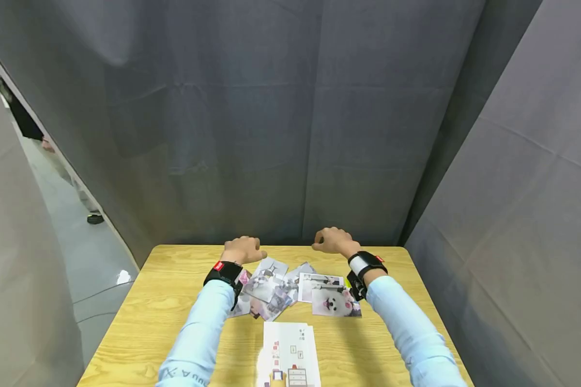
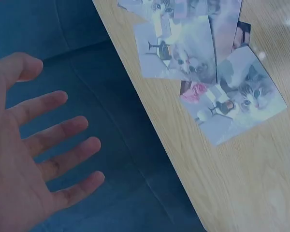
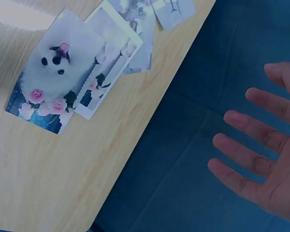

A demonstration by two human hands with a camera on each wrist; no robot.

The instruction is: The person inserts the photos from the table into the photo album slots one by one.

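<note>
My left hand (image 1: 242, 250) hovers over the table's far edge, its fingers spread and loosely bent around nothing in the left wrist view. On the other side my right hand (image 1: 335, 241) is held up in the same way, fingers apart and holding nothing. Between and below them lie several photo cards. Kitten cards (image 2: 253, 99) overlap in a loose pile nearer the left hand. A card with a fluffy white dog and pink roses (image 3: 55, 63) partly covers a white-bordered card (image 3: 117, 29) nearer the right hand.
White printed sheets (image 1: 290, 349) with small drawings lie at the table's near edge. The pale wooden table (image 1: 140, 322) ends at a grey curtain (image 1: 242, 134) behind, with another grey curtain panel (image 1: 523, 188) on the right. Part of a person shows through a gap at left.
</note>
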